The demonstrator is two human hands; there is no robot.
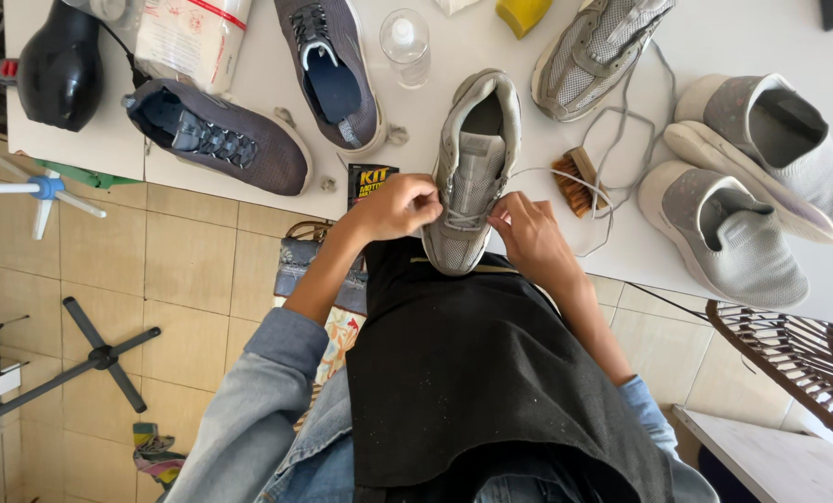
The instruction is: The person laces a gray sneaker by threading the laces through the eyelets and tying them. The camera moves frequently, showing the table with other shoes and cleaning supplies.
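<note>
A grey mesh sneaker (472, 158) lies at the white table's (547, 88) near edge, toe toward me, over my black apron. My left hand (393, 207) pinches the white shoelace (565, 172) at the shoe's left eyelets. My right hand (528, 233) grips the same lace at the right side of the toe. The lace loops out to the right across the table.
Two dark grey sneakers (225, 130) lie at left, a matching grey sneaker (593, 51) at the back, two pale slip-on shoes (742, 186) at right. A wooden brush (575, 182), a clear bottle (405, 42), a small black tin (370, 177) and a black hair dryer (58, 70) are nearby.
</note>
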